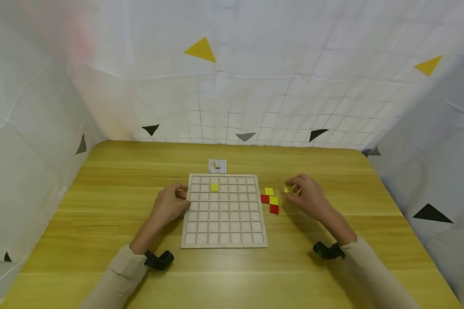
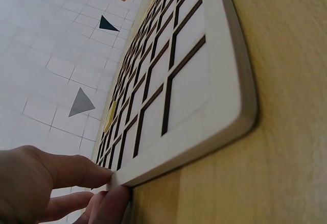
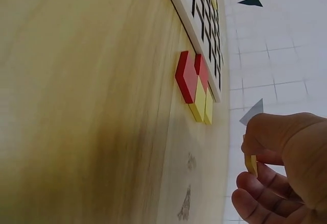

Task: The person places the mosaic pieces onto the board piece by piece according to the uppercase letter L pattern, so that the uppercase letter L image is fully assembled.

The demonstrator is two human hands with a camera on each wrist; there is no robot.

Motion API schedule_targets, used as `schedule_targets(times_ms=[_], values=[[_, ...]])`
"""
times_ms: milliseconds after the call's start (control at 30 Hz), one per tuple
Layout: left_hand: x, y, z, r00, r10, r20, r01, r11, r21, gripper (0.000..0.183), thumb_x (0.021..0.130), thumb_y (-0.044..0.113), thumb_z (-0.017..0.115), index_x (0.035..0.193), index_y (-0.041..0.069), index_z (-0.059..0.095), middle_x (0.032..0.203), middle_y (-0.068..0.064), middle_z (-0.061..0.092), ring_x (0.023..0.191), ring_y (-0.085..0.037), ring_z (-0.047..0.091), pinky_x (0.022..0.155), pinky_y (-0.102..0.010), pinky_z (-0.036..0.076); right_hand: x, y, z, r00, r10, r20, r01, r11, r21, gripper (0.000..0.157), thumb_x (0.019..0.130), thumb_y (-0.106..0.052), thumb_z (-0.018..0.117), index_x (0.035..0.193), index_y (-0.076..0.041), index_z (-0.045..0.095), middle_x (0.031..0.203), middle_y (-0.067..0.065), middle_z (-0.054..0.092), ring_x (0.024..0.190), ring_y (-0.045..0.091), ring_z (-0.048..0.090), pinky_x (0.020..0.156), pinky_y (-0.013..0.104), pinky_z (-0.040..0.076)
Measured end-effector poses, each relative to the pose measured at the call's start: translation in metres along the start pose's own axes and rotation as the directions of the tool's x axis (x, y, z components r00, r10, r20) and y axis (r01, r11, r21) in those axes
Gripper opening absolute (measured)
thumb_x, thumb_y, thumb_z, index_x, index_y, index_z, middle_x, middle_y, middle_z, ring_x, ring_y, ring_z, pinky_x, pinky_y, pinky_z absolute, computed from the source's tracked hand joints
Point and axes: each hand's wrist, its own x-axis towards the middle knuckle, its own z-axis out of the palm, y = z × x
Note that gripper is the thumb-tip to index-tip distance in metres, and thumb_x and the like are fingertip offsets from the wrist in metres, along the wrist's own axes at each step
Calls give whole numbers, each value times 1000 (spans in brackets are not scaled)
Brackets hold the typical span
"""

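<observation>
Table [image 1: 294, 274]: right fingers [image 3: 259, 184] pinch tile [image 3: 251, 164]; only head view shows card [image 1: 217, 166].

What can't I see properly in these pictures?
Head view: the little card looks too small to make out its exact pattern.
Head view: part of the held yellow tile is hidden by the right hand.
Left wrist view: the top edge cuts off part of the board.
Left wrist view: the left edge cuts off some of the left hand.
</observation>
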Motion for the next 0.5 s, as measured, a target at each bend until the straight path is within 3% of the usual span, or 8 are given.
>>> schedule_targets(times_ms=[500], values=[[-1,1,-1,1000,1,5,-1,1000,-4,50,82,1,70,131,2,61,105,-16,63,60,-18,63,50,-31,56,-27,-23,-9,998,-55,-6,55,998,-7,27,79,-5,79,105,-2,74,96,4,62,77,16,58,61,30,53]])
